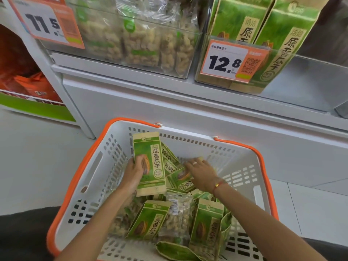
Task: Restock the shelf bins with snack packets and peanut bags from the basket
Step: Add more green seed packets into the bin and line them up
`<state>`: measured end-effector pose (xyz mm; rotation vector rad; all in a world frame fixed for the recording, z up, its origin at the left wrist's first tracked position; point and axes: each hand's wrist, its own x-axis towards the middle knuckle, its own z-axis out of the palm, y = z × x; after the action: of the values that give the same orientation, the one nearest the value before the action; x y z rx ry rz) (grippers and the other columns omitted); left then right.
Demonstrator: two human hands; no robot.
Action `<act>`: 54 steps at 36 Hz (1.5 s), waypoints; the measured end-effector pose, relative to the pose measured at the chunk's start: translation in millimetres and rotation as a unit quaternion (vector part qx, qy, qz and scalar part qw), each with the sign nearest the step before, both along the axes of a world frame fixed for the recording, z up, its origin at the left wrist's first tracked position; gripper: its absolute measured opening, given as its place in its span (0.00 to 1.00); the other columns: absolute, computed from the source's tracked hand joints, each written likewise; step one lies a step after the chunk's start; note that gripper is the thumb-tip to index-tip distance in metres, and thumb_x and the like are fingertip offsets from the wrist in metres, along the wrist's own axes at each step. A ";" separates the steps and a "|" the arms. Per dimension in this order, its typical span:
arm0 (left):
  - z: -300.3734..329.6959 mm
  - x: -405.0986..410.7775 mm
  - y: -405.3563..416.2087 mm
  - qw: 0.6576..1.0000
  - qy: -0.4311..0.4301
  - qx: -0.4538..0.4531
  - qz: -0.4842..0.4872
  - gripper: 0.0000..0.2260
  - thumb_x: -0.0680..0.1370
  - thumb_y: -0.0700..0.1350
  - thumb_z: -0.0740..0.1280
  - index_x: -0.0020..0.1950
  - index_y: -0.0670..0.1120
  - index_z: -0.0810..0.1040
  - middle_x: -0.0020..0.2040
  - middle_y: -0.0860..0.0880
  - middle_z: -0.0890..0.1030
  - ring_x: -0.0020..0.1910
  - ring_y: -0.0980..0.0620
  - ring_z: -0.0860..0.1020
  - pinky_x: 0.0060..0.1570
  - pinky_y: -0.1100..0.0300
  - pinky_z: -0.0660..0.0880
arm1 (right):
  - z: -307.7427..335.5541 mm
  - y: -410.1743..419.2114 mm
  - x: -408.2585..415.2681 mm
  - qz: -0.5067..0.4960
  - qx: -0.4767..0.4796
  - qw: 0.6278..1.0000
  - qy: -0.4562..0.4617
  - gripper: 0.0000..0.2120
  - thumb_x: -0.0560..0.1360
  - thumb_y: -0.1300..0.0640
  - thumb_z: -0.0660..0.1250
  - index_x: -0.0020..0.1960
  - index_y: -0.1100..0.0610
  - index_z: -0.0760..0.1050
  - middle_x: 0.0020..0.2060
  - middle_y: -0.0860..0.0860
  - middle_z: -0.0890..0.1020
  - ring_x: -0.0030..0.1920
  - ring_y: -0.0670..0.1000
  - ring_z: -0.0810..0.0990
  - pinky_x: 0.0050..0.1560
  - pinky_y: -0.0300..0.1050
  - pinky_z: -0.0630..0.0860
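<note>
- Now my left hand (136, 171) grips one green snack packet (149, 163) by its left edge, fingers curled round it, and holds it upright inside the basket (88, 166), near the far wall.
- My right hand (201, 171) reaches to the loose packets (179, 177) in the middle of the basket; the fingers lie flat on them, but whether they already pinch one I cannot tell, because the fingertips are blurred.
- To do this step well, I think I should lift the held packet straight up over the far rim of the basket, so it does not catch on the wall, and keep its printed face to the front.
- It belongs, I judge, in the bin with the 12.8 price tag (228, 62), above and to the right of the basket, where packets of the same kind (282, 34) stand.
- One clear peanut bag (178, 217) lies among more green packets at the near side of the basket, between my forearms; the bin of peanut bags (135, 40) is above the basket, to the left.
</note>
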<state>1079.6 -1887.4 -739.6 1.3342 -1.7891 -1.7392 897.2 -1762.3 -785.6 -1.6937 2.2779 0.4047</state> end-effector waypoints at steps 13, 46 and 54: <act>19.6 9.3 -18.5 0.989 -0.050 -0.125 -0.059 0.12 0.80 0.55 0.56 0.59 0.49 0.64 0.46 0.57 0.74 0.48 0.52 0.75 0.47 0.58 0.67 | 101.0 1.5 -33.1 -0.057 0.082 0.980 -0.172 0.10 0.71 0.56 0.73 0.52 0.52 0.80 0.46 0.46 0.82 0.48 0.44 0.77 0.51 0.40 0.71; 206.1 -87.2 76.7 0.936 0.270 -0.062 -0.218 0.15 0.75 0.58 0.55 0.62 0.62 0.63 0.57 0.63 0.73 0.47 0.74 0.75 0.39 0.76 0.73 | 314.2 76.9 -6.0 -0.200 -0.314 0.790 -0.486 0.23 0.77 0.58 0.64 0.69 0.51 0.62 0.60 0.44 0.78 0.56 0.38 0.78 0.51 0.31 0.75; 250.2 -129.8 80.8 0.857 0.239 -0.326 -0.320 0.20 0.67 0.74 0.47 0.57 0.83 0.46 0.57 0.84 0.53 0.61 0.82 0.53 0.58 0.75 0.56 | 354.3 107.1 -37.6 -0.109 -0.430 0.809 -0.384 0.30 0.73 0.60 0.71 0.69 0.49 0.63 0.62 0.44 0.75 0.61 0.43 0.76 0.55 0.34 0.74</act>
<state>949.8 -1806.6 -489.4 0.0088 -2.3118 -1.3079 859.6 -1655.2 -431.3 -1.4169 2.0055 -1.3171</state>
